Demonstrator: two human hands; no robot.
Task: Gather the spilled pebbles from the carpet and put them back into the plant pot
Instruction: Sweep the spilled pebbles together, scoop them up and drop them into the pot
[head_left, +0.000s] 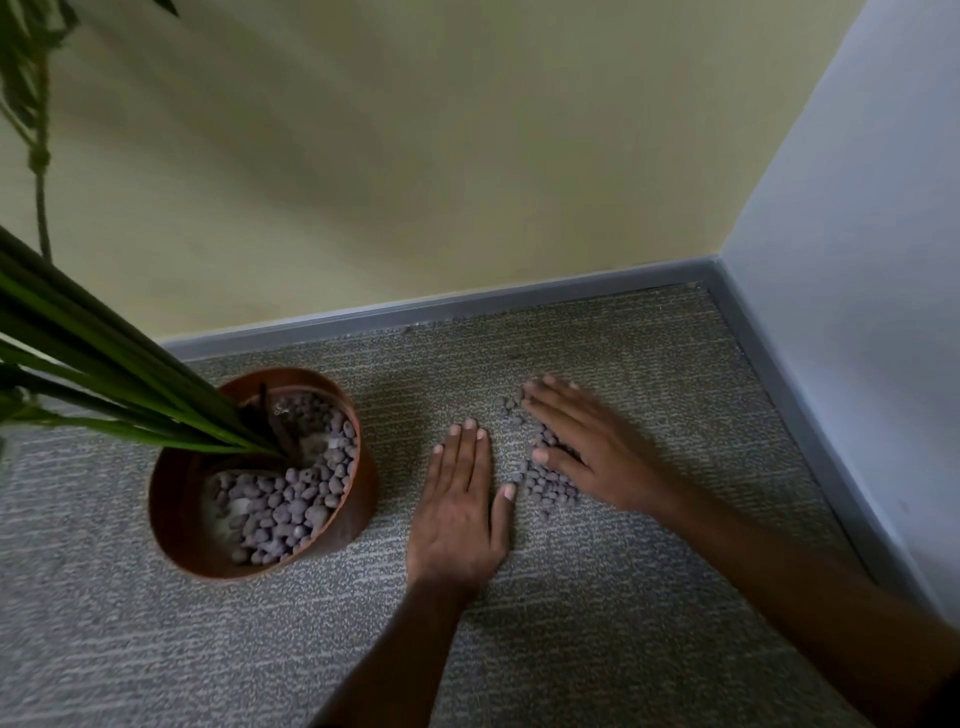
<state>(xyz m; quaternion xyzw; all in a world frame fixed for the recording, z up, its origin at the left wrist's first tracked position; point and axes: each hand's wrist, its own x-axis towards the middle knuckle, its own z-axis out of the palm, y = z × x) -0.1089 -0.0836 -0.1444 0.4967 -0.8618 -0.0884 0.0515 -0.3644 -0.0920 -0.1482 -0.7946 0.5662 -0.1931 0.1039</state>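
Sweeping: the right hand (592, 457) lay flat and blurred over the spilled pebbles (545, 480), fingers spread, gripping nothing.
Left hand: the left hand (460, 512) was pressed palm-down on the carpet (597, 623) just beside the pile, fingers together, holding nothing, set like a wall.
Pebbles: a loose strip between both hands, near the room corner, apart from the plant pot (358, 499).
Pot: brown, already pebble-filled, leaves (104, 364) leaning over it.
Risk: a hard rake would likely scatter pebbles past the thumb gap or toward the skirting (769, 374).
Risk two: a flat scoop could dribble pebbles before reaching the pot.
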